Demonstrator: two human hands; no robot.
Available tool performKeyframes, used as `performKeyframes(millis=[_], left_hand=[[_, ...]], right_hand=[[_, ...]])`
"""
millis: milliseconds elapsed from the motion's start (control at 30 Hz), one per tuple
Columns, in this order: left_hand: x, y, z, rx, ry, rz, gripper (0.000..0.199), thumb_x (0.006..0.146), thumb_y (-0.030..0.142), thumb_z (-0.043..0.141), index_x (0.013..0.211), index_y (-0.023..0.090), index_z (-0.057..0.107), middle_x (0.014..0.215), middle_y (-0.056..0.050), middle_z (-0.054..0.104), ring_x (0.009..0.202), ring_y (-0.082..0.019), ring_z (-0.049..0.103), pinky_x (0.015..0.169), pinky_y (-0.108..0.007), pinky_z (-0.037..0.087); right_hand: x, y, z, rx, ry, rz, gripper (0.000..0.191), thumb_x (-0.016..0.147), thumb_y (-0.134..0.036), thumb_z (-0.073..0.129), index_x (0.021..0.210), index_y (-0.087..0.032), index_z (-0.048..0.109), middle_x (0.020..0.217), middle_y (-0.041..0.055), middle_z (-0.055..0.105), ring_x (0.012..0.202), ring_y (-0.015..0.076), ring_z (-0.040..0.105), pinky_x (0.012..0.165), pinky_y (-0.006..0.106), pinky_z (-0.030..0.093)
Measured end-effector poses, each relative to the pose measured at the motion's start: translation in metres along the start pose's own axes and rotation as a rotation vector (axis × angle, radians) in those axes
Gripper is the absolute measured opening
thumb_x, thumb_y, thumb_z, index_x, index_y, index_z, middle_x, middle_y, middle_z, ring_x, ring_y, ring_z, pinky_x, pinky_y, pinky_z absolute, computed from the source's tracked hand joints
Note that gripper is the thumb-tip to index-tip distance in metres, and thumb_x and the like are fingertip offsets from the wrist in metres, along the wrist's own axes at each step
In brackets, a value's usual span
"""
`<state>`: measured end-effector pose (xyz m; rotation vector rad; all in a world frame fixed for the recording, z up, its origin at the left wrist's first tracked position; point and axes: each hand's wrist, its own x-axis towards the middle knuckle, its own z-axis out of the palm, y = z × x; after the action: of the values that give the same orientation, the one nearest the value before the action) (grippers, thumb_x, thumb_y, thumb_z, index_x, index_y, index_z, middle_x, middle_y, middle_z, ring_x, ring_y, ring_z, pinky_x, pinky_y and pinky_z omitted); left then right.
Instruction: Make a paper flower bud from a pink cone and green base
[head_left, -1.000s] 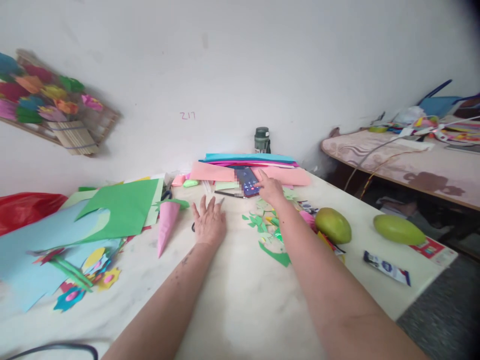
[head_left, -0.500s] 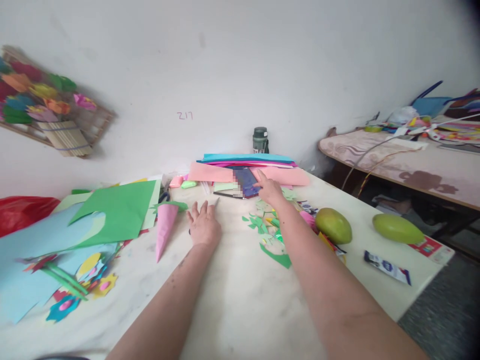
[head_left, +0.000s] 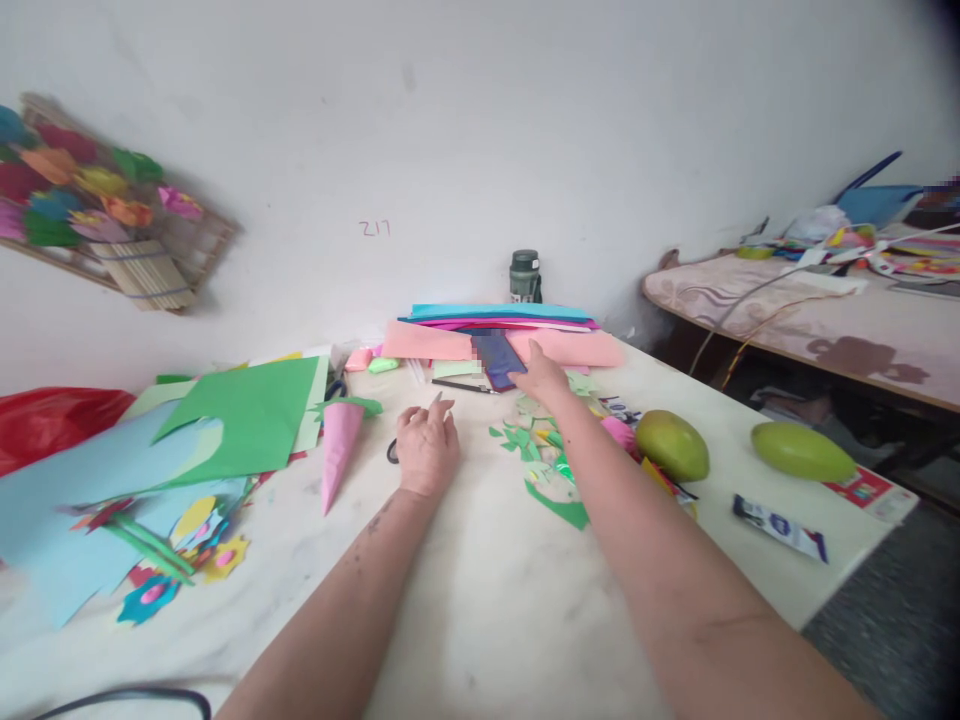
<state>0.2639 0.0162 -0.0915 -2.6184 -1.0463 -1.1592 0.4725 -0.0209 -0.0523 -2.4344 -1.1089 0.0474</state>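
My left hand (head_left: 427, 448) rests on the white tabletop over a pair of scissors (head_left: 392, 452). One dark handle loop shows left of the hand and a metal tip beyond the fingers. Its fingers are slightly bent and do not visibly grip. My right hand (head_left: 541, 380) reaches farther forward, fingers extended and apart, its thumb at the edge of a dark blue phone (head_left: 501, 362). The phone leans on pink paper (head_left: 581, 349). A black pen (head_left: 461, 386) lies in front of it. Green paper scraps (head_left: 517, 437) are near my right forearm.
Left of my left hand are a pink paper cone (head_left: 341, 450), green sheets (head_left: 247, 410) and paper flowers (head_left: 154, 597). A mango (head_left: 671, 445), another green fruit (head_left: 802, 452) and a small tube-like packet (head_left: 780, 528) lie right. A bottle (head_left: 525, 277) stands behind the coloured paper stack (head_left: 499, 314).
My left hand has shifted slightly right, its fingers drawn closer together, exposing more of the scissors' handle. The right hand stays beside the phone. The view has shifted slightly.
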Motion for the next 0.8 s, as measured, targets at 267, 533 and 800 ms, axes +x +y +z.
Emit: performKeyframes(millis=[267,533,800], left_hand=[[0.0,-0.006,0.004,-0.019,-0.026,-0.116,0.029,0.079,0.018,0.043,0.101,0.016,0.062,0.072,-0.008,0.068,0.076,-0.022,0.063,0.089,-0.036,0.039],[0.0,-0.007,0.005,-0.033,-0.056,-0.154,0.03,0.079,0.018,0.043,0.102,0.016,0.062,0.073,-0.008,0.067,0.077,-0.022,0.062,0.092,-0.036,0.039],[-0.001,-0.006,0.004,-0.025,-0.061,-0.151,0.03,0.08,0.019,0.043,0.102,0.016,0.063,0.069,-0.006,0.065,0.076,-0.021,0.062,0.095,-0.038,0.037]], right_hand=[[0.003,-0.025,0.01,-0.202,-0.067,0.018,0.099,0.067,-0.062,0.06,0.144,-0.013,0.021,0.121,0.0214,0.056,0.116,0.0325,0.05,0.094,0.042,0.033],[0.014,-0.037,0.021,-0.269,-0.048,0.067,0.094,0.065,-0.057,0.065,0.139,-0.012,0.029,0.125,0.0225,0.052,0.116,0.0327,0.048,0.093,0.041,0.032],[0.017,-0.047,0.016,-0.337,-0.134,0.066,0.093,0.064,-0.053,0.067,0.138,-0.01,0.029,0.12,0.023,0.055,0.115,0.0338,0.048,0.092,0.046,0.031]])
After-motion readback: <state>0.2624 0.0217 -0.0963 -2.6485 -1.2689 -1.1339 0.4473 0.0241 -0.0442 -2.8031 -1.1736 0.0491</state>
